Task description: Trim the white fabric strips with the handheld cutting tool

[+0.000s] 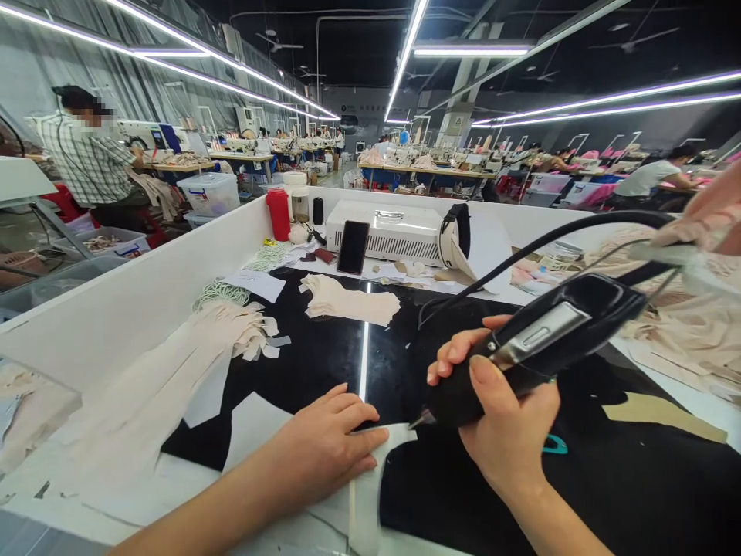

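Note:
My right hand (512,421) is wrapped around a thick black corded hand tool (570,320) with a silver plate on its side. The tool's pointed metal tip (425,418) is at the upper edge of a pale fabric strip (366,513); I cannot tell whether it touches. My left hand (329,440) lies flat, fingers stretched, pressing on the strip just left of the tip. White paper (255,425) lies partly under this hand. A black cord (521,247) runs from the tool's rear across the upper right.
A stack of beige fabric pieces (350,300) lies on the black work surface (312,363). More fabric (156,378) is at the left. Behind stand a white slotted box (394,232) and a phone (353,247). Another person's blurred hand (715,205) is near the cord.

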Motion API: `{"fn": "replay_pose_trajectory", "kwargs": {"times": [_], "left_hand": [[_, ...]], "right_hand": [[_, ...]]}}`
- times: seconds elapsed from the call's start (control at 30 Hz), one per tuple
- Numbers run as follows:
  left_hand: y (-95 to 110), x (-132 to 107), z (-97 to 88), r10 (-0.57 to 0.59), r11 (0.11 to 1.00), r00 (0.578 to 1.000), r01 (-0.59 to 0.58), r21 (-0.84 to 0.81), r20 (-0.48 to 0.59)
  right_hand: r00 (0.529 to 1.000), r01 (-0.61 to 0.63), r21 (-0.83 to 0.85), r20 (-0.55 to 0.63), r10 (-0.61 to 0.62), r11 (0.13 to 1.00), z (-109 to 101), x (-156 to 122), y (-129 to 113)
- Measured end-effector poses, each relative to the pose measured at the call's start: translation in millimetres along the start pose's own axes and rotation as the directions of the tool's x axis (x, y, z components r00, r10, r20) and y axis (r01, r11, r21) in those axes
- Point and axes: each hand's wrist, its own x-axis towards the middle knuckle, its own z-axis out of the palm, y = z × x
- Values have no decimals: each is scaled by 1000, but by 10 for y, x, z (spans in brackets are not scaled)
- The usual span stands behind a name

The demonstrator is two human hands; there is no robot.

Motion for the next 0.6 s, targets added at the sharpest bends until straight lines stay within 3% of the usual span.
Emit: {"fn": "replay_pose_trajectory", "kwargs": {"times": [0.33, 0.6], "left_hand": [[0, -3, 44, -13, 999, 1000, 13, -34, 23], [7, -10, 48, -4, 999, 1000, 3, -35, -19]], "right_hand": [[998, -31, 0, 56, 31, 1000, 111, -62, 126], [999, 22, 18, 27, -22, 1000, 52, 11, 33]]}}
